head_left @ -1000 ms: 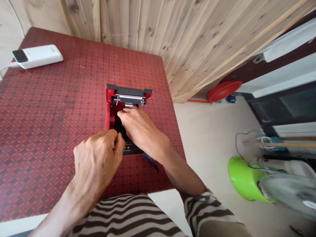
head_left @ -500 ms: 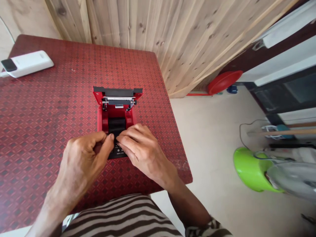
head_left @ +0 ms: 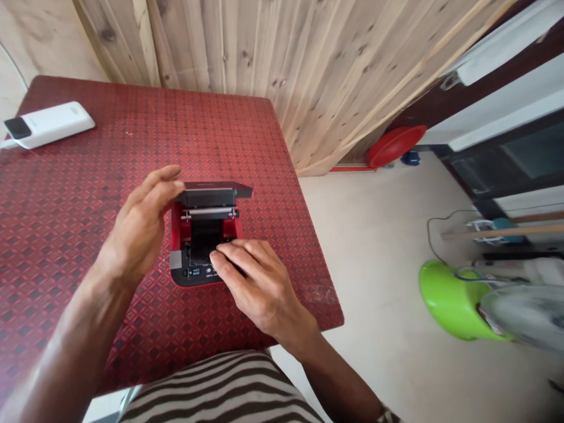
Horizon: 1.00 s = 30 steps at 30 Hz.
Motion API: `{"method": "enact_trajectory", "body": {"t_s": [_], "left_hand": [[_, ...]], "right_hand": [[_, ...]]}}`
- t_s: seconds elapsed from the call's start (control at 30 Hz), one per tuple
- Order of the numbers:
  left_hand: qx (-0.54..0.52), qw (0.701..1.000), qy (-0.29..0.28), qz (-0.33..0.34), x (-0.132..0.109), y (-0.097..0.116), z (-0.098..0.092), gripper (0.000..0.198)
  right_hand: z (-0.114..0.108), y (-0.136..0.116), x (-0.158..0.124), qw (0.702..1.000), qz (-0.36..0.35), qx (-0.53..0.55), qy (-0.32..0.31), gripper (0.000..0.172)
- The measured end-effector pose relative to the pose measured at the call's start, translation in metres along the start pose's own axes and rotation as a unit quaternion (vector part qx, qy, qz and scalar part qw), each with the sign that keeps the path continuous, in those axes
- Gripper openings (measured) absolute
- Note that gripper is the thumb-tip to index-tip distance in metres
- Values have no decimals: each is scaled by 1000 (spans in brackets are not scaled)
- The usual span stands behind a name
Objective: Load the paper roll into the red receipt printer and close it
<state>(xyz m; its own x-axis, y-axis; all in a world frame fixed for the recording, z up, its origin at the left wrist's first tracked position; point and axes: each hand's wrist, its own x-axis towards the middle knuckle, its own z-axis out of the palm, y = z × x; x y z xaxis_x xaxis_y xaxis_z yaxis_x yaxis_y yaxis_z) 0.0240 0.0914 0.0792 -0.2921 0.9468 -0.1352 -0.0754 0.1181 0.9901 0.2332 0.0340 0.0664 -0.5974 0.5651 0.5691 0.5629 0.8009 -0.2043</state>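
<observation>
A small red and black printer (head_left: 178, 276) stands on the table before me, its hinged lid (head_left: 215, 191) partly raised. From its compartment a black paper strip (head_left: 205, 241) runs toward the front panel with its buttons. The fingers of my left hand (head_left: 143, 217) are closed over the lid's left corner; the thumb is hidden. My right hand (head_left: 255, 282) is at the front right of the printer, its fingertips together on the right edge of the black strip and covering part of the panel.
The printer stands on a red patterned table (head_left: 110, 235). A white device with a dark end (head_left: 55, 124) lies at the far left. Wooden panelling (head_left: 247, 53) rises behind. On the floor to the right are a red basin (head_left: 396, 145) and a green bucket (head_left: 453, 302).
My left hand has left the strip and moved up to the lid. The lid has tilted down toward me. My right hand stays by the strip, and more of the front panel shows.
</observation>
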Motion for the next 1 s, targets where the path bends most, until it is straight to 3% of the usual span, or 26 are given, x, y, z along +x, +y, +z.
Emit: {"method": "enact_trajectory", "body": {"t_s": [0.13,0.23,0.37,0.7,0.8,0.9,1.0], "left_hand": [[-50,997,14,-59,-43,-17,-7,66],[-37,995,-22,-93,-59,-26,-13,74],[-50,993,-56,-88,-61,-33,-18,71],[-25,998,-42,-49,-59,-44,-19,62],[-45,997,-48,-43,-68,-46,-27,59],[-60,997,-44,-26,-79,-48,-35,54],[-43,998,-36,-30,-86,-49,-39,57]], "right_hand": [[0,-3,-1,999,-4,-8,34,19],[2,-3,-1,999,27,-3,46,17],[2,-2,-2,998,61,18,13,15],[1,-5,-2,996,70,46,-4,15],[-3,-1,-7,992,89,82,37,20],[-8,8,-17,977,160,93,105,25],[-9,19,-27,964,220,85,119,21]]}}
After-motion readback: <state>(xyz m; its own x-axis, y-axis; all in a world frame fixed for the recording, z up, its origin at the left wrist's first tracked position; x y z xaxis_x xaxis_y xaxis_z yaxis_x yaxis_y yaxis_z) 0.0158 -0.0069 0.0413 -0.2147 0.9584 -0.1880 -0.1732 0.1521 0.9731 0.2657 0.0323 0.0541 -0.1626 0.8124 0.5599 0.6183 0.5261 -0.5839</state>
